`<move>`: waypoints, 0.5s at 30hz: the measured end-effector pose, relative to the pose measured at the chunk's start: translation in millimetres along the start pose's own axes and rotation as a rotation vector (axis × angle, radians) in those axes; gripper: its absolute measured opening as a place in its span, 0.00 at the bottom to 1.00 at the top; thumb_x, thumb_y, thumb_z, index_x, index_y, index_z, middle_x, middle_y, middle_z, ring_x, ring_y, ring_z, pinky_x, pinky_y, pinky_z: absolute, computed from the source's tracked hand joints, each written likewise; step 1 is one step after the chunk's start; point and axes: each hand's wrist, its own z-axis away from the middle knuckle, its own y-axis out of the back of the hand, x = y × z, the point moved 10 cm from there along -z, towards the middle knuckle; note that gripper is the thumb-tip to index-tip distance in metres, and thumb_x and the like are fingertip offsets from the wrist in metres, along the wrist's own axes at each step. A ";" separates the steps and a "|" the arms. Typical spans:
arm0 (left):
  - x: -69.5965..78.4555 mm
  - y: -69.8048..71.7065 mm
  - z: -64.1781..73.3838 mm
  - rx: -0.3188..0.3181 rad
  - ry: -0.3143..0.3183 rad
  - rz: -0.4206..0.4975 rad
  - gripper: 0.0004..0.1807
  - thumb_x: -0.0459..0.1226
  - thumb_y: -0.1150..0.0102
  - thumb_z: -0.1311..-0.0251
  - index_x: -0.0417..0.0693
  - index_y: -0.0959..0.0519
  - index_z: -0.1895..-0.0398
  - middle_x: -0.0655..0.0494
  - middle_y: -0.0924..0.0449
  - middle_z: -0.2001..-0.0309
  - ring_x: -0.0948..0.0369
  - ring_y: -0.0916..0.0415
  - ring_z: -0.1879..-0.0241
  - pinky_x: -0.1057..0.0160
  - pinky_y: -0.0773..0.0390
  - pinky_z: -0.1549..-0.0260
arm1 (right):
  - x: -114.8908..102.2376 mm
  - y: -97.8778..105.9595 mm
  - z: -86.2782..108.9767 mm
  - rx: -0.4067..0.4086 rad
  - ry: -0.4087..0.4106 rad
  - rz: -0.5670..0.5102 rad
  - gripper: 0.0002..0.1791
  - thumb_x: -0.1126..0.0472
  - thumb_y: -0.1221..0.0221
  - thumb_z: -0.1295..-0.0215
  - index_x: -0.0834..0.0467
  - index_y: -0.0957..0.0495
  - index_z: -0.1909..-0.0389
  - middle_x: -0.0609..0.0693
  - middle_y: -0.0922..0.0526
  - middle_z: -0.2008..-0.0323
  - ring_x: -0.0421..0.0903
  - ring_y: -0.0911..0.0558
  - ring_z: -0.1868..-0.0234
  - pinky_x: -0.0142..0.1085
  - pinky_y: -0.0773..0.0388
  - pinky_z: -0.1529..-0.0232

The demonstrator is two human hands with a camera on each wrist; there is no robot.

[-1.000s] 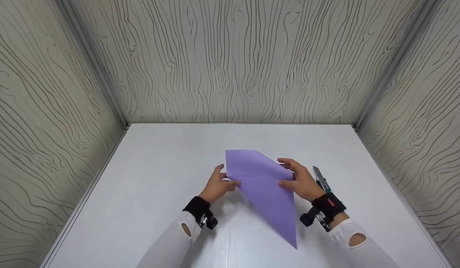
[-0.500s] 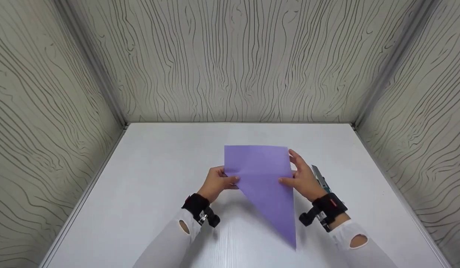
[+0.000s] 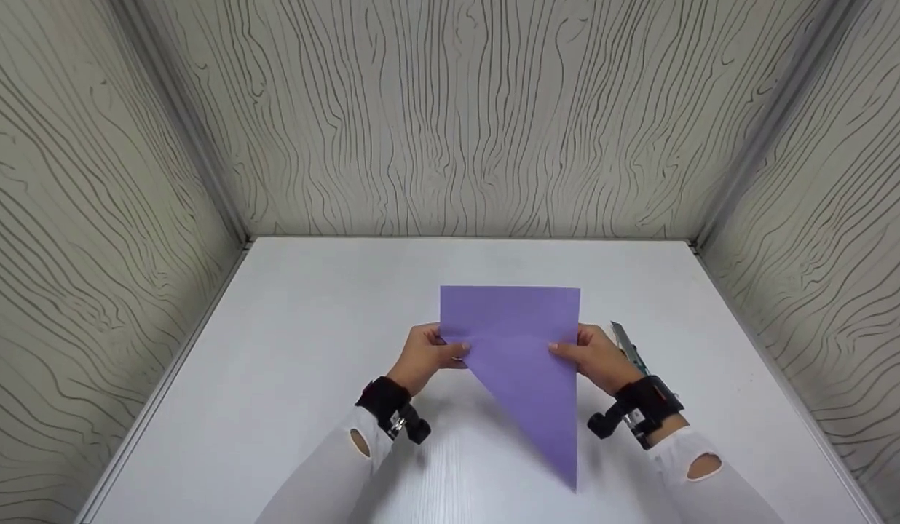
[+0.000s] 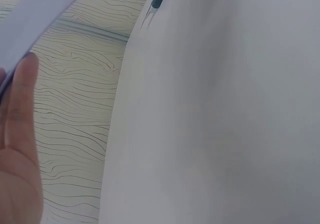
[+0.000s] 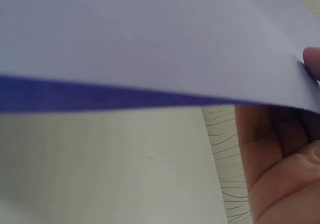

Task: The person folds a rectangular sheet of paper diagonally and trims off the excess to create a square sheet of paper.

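A sheet of purple paper (image 3: 519,349) is held up over the white table, with a straight top edge and a slanted lower left edge running down to a point. My left hand (image 3: 422,358) pinches its left edge, thumb in front and fingers behind. On the opposite edge my right hand (image 3: 599,358) grips the paper the same way, with its fingers mostly hidden. In the right wrist view the paper (image 5: 150,39) shows two layers with a narrow gap along the lower edge. Part of the left hand (image 4: 20,149) shows at the left of its wrist view.
A utility knife (image 3: 628,348) with its blade out lies on the white table (image 3: 297,349) just beyond my right hand. Wood-patterned panels (image 3: 457,124) enclose the table at the back and on both sides.
The paper's upper right corner, bent over at first, has straightened into a flat square corner. My right hand's fingers have moved down behind the paper. My left hand has barely moved.
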 end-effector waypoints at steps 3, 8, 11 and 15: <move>-0.1 1.3 0.0 -0.015 0.011 0.003 0.20 0.25 0.34 0.34 0.25 0.18 0.39 0.39 0.08 0.54 0.56 0.07 0.59 0.57 0.08 0.56 | -0.7 -2.8 -0.6 -0.027 0.007 -0.010 0.24 0.67 0.42 0.20 0.75 0.28 0.30 0.46 0.08 0.50 0.41 0.09 0.49 0.36 0.12 0.46; 1.0 0.1 0.9 -0.116 0.032 0.022 0.13 0.25 0.39 0.29 0.23 0.17 0.47 0.52 0.09 0.65 0.62 0.09 0.66 0.59 0.08 0.58 | -5.1 -5.5 0.2 -0.057 0.037 -0.079 0.21 0.69 0.44 0.21 0.64 0.21 0.31 0.46 0.09 0.46 0.42 0.09 0.46 0.37 0.11 0.45; 2.5 -1.0 3.5 -0.185 0.050 0.034 0.14 0.24 0.43 0.27 0.23 0.17 0.45 0.54 0.09 0.65 0.62 0.09 0.65 0.59 0.08 0.57 | -5.9 -6.3 1.0 -0.073 0.040 -0.137 0.20 0.70 0.45 0.21 0.52 0.15 0.37 0.45 0.09 0.46 0.42 0.10 0.45 0.38 0.11 0.44; 4.8 -0.6 7.1 -0.244 0.073 0.068 0.15 0.24 0.47 0.27 0.25 0.17 0.43 0.52 0.09 0.61 0.60 0.08 0.63 0.57 0.08 0.55 | -7.7 -7.6 1.8 -0.088 0.046 -0.179 0.24 0.72 0.47 0.21 0.43 0.12 0.44 0.43 0.09 0.47 0.42 0.10 0.44 0.37 0.12 0.44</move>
